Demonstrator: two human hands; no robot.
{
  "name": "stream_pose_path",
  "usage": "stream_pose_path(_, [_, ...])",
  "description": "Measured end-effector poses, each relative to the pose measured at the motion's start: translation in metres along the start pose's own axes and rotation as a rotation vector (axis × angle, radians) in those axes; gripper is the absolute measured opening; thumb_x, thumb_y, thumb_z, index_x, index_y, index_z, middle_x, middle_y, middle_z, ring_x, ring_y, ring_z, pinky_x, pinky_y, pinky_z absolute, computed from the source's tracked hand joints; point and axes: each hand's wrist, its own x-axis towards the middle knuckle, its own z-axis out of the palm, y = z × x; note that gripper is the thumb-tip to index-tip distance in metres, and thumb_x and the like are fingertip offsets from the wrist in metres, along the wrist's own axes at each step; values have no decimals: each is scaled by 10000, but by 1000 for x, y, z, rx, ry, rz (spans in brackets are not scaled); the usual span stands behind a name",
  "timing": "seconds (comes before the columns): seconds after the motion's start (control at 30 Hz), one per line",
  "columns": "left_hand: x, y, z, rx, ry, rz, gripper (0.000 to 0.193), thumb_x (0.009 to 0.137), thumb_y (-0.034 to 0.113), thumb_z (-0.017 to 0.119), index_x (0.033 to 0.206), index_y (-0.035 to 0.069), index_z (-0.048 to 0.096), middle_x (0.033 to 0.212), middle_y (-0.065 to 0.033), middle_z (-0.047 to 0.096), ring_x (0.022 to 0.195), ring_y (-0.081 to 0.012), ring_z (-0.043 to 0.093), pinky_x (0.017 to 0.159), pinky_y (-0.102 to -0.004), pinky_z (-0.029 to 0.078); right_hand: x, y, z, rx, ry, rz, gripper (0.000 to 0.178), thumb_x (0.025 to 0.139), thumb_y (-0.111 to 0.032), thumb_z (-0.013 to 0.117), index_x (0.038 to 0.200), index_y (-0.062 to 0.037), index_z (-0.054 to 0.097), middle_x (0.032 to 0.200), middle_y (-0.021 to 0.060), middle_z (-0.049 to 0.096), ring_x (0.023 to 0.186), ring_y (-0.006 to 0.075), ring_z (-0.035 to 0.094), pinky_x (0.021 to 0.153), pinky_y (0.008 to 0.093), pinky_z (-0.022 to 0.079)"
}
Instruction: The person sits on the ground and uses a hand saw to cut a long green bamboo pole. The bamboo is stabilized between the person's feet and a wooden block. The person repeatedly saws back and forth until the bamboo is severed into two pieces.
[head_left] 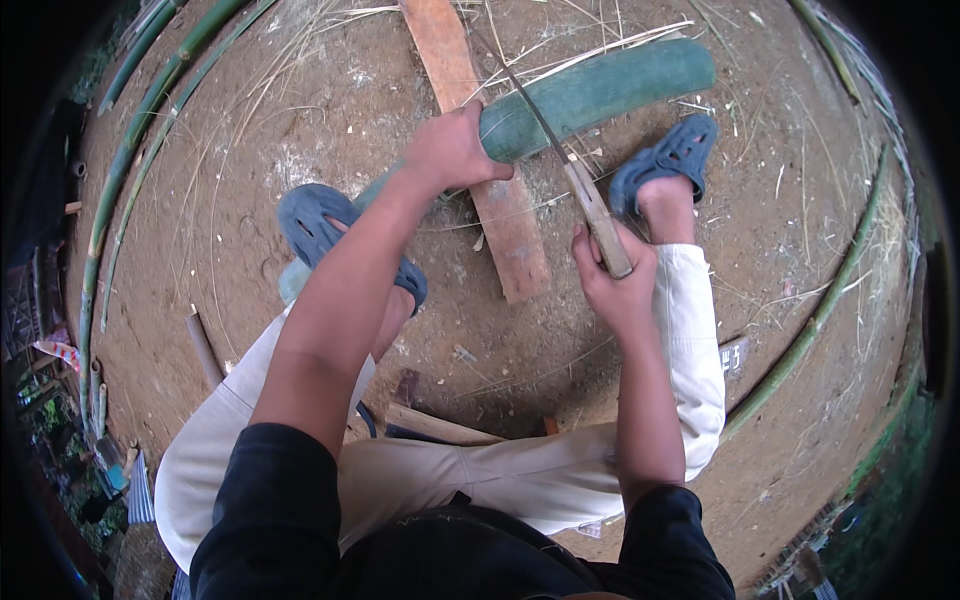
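we have the left hand [455, 150] clasped over a thick green bamboo pole [600, 95] from above, thumb set apart from the fingers, thumb on the near side and fingers reaching toward the far side. the pole runs out to the right of that hand and beyond it, and back under the forearm toward the left clog [312, 222]. beneath, a reddish plank [512, 240] crosses it, one end lying nearer us than the hand.

our right hand [617, 272] is closed around the wooden handle of a long-bladed tool [590, 195], its thin blade slanting over the pole just right of the left hand. whether it is a saw or a knife we cannot tell, nor whether the edge touches.

we judge the pole stiff and fairly weighty for its length, its smooth round skin likely to roll or slip under a light palm. the best hold looks to be over the plank, where our left hand sits, with the thumb kept well back from the blade. the pale strips [620, 42] beyond that hand look light and springy, with edges that may be sharp.
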Motion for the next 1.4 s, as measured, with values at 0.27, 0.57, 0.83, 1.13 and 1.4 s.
stream_pose_path(0.27, [-2, -1, 5, -34, 48, 59, 809, 584, 473, 859, 1166, -20, 587, 1033, -268, 711, 957, -445, 697, 850, -498, 559, -4, -28, 0, -110, 36, 33, 225, 843, -43, 716, 703, -7, 544, 565, 79, 510, 518, 98, 430, 537, 311, 442])
stream_pose_path(0.57, [-23, 2, 7, -60, 55, 128, 834, 589, 425, 875, 1210, -32, 559, 1072, -286, 699, 1007, -444, 685, 888, -495, 552, -37, -57, 8, -140, 119, 98, 233, 821, -36, 708, 693, -7, 516, 567, 95, 493, 534, 108, 423, 541, 327, 439])
stream_pose_path(0.83, [-50, 21, 19, 0, -61, 195, 828, 619, 448, 864, 1210, -43, 555, 1121, -246, 677, 1089, -400, 663, 957, -458, 544, -86, -39, -7, -122, 120, 119, 280, 857, -20, 707, 681, -18, 490, 565, 37, 469, 553, 71, 426, 532, 298, 425])
stream_pose_path(1.13, [-37, 19, 28, -30, -81, 145, 806, 580, 403, 838, 1223, 11, 549, 1101, -223, 692, 1019, -408, 685, 892, -478, 554, -95, 23, 11, -26, 197, -16, 295, 911, -23, 710, 681, -20, 525, 569, 2, 485, 523, 55, 424, 487, 283, 385])
stream_pose_path(1.4, [-41, 31, 20, 50, -149, 102, 842, 611, 459, 871, 1227, -18, 551, 1139, -213, 694, 1054, -373, 692, 907, -462, 565, -97, -51, -3, -265, 319, -149, 147, 948, -70, 716, 837, 25, 691, 582, 4, 532, 534, 55, 481, 476, 267, 391])
